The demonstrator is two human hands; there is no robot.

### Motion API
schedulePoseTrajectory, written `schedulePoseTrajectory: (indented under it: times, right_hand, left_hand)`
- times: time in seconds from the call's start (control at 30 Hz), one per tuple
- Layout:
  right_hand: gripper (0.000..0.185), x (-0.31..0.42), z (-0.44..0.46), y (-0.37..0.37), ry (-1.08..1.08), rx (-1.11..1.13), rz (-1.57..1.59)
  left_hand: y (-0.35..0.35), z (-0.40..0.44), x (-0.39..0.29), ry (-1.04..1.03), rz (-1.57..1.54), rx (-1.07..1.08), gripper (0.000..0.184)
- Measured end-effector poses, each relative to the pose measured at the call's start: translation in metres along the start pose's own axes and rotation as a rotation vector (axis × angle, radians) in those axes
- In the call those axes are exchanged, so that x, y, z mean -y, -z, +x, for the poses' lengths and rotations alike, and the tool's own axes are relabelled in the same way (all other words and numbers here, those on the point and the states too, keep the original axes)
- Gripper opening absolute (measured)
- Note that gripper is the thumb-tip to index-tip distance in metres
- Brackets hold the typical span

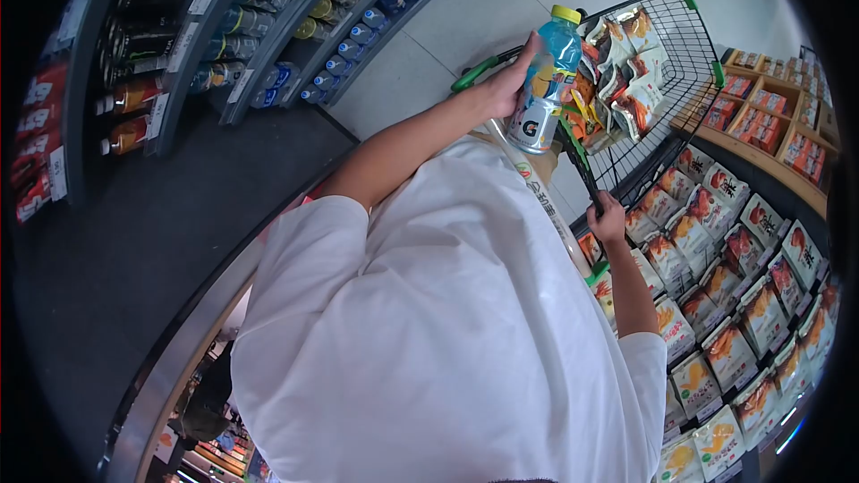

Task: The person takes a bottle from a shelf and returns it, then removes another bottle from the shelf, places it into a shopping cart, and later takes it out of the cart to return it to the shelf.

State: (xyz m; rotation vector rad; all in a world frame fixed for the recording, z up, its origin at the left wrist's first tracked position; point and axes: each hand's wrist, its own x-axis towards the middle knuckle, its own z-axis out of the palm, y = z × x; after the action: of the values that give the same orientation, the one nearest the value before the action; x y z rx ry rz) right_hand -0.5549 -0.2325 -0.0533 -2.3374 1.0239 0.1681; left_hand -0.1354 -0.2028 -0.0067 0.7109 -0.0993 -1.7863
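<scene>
1. White shirt [456, 304], worn by the shopper beside me; both arms reach forward to the cart.

2. Left hand [510, 85]: clamped on a bottle; the fingertips pass out of sight behind it.

3. Bottle [541, 89]: blue drink, yellow cap on, silver label marked "G". Held cap up, slightly tilted, across the near edge of the cart. Whether its base is over the basket or short of it, I cannot tell.

4. Right hand [608, 219]: fingers closed together on a dark bar [586, 176] at the cart's near right corner.

5. Handle [541, 188]: pale, lettered, green at both ends, along the near edge.

6. Cart [704, 36]: black wire basket, green far corners.

7. Packets [640, 89]: white and printed, heaped inside toward the left edge, beyond the bottle.

8. Step in hand, as I judge it: carrying the bottle at the cart, the other hand steadying. Any lowering would call for clearing the near edge and finding space beside the packets.

9. Surroundings: racked pouches [689, 237] beyond the cart's right edge; wooden stand [823, 192] farther on; drink shelves [288, 22] away to the left.
</scene>
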Motion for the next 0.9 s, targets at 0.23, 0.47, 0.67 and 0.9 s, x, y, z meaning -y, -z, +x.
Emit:
schedulePoseTrajectory:
  times: [0.23,0.47,0.67,0.9]
  right_hand:
    - [0.032,-0.002,-0.001,-0.002,-0.002,-0.004,-0.030]
    - [0.027,0.003,0.000,0.001,0.031,-0.044,0.002]
    - [0.026,-0.003,0.001,0.004,0.010,0.006,0.019]
    - [0.027,-0.020,-0.002,0.004,0.045,0.001,0.037]
  left_hand:
    - [0.002,0.002,0.003,0.008,0.030,-0.004,0.104]
    - [0.007,0.008,0.007,0.019,0.037,-0.062,0.106]
    - [0.010,0.010,0.013,-0.075,0.092,-0.084,0.098]
    - [0.005,0.012,0.019,-0.037,0.100,-0.136,0.099]
